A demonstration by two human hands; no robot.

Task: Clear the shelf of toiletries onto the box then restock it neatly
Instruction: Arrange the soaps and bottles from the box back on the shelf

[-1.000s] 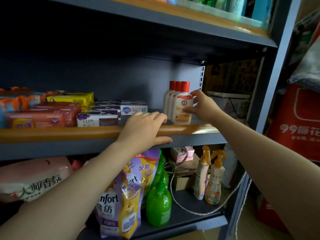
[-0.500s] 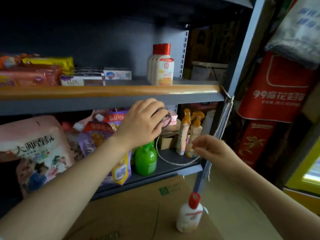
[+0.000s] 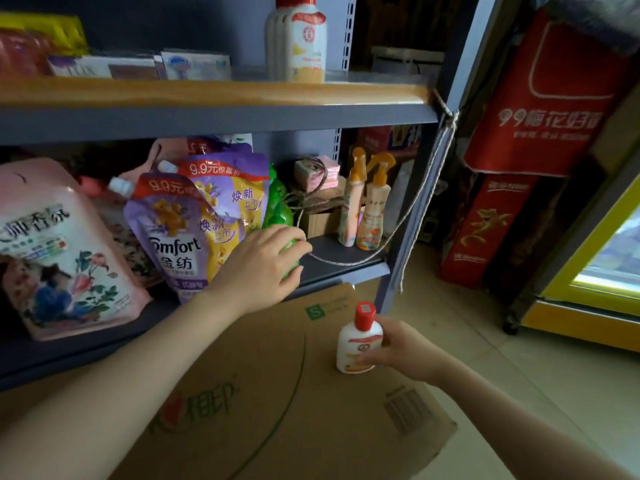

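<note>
Grey shelving (image 3: 221, 121) stands behind a cardboard box (image 3: 277, 393). Right hand (image 3: 398, 348) grips a red-capped lotion bottle (image 3: 358, 341), setting it upright on the box. Left hand (image 3: 263, 265) curls around a green bottle (image 3: 289, 249) below, likely for balance.

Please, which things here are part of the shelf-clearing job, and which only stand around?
Job: white bottle held by right hand on the box; bottles and soap boxes on the shelf.
Around: green bottle under left hand; pouches; red bag.
</note>
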